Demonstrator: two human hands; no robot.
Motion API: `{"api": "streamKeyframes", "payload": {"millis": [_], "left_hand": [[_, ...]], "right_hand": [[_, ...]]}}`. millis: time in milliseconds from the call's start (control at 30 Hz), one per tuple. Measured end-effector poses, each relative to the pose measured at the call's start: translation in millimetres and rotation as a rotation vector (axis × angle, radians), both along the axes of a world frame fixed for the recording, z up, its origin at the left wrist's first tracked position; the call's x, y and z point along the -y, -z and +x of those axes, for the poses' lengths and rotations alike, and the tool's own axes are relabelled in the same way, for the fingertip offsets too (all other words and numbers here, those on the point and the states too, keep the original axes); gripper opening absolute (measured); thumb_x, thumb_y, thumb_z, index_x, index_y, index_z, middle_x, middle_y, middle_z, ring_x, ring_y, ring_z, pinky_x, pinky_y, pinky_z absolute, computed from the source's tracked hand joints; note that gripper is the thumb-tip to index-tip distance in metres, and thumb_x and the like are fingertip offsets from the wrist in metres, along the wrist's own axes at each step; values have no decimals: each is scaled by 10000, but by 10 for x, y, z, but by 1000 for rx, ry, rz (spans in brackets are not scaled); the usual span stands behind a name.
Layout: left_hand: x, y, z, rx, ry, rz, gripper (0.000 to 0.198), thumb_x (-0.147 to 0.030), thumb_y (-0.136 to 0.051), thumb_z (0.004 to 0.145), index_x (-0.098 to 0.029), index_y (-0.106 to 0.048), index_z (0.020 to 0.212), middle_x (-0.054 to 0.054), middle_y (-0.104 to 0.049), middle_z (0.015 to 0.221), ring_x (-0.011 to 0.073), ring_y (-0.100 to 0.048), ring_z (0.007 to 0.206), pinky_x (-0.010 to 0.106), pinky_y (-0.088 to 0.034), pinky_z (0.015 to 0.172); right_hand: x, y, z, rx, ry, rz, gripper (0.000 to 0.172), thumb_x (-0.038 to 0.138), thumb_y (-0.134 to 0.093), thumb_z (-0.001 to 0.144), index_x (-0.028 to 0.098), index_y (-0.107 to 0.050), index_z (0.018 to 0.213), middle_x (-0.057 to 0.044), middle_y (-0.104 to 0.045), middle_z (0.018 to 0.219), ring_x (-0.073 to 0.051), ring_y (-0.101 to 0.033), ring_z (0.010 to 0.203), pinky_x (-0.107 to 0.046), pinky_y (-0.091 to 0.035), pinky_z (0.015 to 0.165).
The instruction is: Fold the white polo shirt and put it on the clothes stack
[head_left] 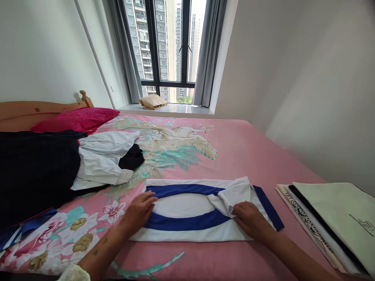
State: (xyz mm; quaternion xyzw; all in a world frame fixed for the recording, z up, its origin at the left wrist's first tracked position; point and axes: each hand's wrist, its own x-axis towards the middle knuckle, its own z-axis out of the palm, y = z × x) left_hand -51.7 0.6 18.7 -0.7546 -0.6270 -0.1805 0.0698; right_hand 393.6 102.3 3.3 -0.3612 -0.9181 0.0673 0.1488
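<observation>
A white garment with blue stripes (187, 205) lies folded into a flat rectangle on the pink bed (243, 152) in front of me. My left hand (140, 210) rests flat on the garment's left end, fingers stretched out. My right hand (249, 218) lies on the garment's right part, fingertips at a folded-over white flap (234, 195). Neither hand lifts the cloth.
A pile of black and white clothes (58, 164) covers the bed's left side, beside a magenta pillow (76, 119) and wooden headboard (38, 109). Folded clothes (331, 222) are stacked at the right edge. A beige bundle (152, 101) sits on the windowsill.
</observation>
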Motion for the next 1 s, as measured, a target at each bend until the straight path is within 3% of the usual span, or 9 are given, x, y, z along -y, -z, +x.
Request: {"api": "streamKeyframes", "payload": {"millis": [100, 167, 333, 400, 633, 833, 1000], "left_hand": [[161, 35, 375, -32, 158, -22, 294, -216, -428, 874, -255, -603, 1107, 42, -609, 1217, 202, -514, 1175, 417, -379, 1035], [242, 69, 461, -34, 148, -23, 298, -204, -431, 873, -264, -593, 1116, 39, -609, 1215, 202, -520, 1165, 429, -373, 1036], [207, 95, 84, 19, -186, 8, 271, -215, -479, 835, -219, -630, 1060, 91, -631, 1115, 237, -574, 1044, 418, -445, 917], [116, 73, -95, -10, -242, -33, 292, -209, -506, 803, -222, -630, 1067, 94, -618, 1132, 260, -561, 1054, 436, -436, 904], [-180, 38, -233, -97, -151, -96, 272, -133, -512, 743, -269, -690, 897, 59, -668, 1033, 255, -578, 1016, 453, -347, 944], [-173, -57, -296, -119, -114, -76, 255, -190, -469, 824, -282, -698, 887, 54, -683, 991, 237, -592, 980, 455, -322, 953], [-105, -106, -266, -137, -77, -71, 290, -148, -448, 820, -287, -694, 889, 42, -675, 1005, 209, -586, 987, 453, -271, 1015]], "right_hand": [[71, -12, -40, -8, 14, -34, 150, 154, -424, 824, 204, -563, 849, -51, -616, 885, -193, -582, 864, -377, -442, 843], [122, -1, -30, -20, 28, -64, 147, 173, -418, 839, 209, -559, 865, -56, -614, 919, -196, -581, 890, -358, -455, 820], [216, 124, 17, -76, 64, -75, 178, 232, -440, 852, 227, -570, 973, -75, -598, 1075, -213, -565, 1010, -393, -453, 892], [248, 205, 19, -104, 101, -56, 203, 247, -442, 857, 226, -566, 1016, -89, -581, 1123, -227, -549, 1053, -422, -445, 920], [297, 383, 12, -162, 175, 28, 269, 259, -454, 869, 228, -542, 1122, -84, -573, 1151, -228, -536, 1080, -437, -454, 940], [211, 197, 72, -257, 155, 129, 215, 257, -416, 902, 239, -573, 1047, -53, -626, 1010, -196, -592, 955, -366, -504, 840], [243, 60, 101, -294, 159, 176, 196, 255, -449, 888, 235, -589, 1025, -62, -631, 992, -212, -583, 970, -382, -484, 865]]}}
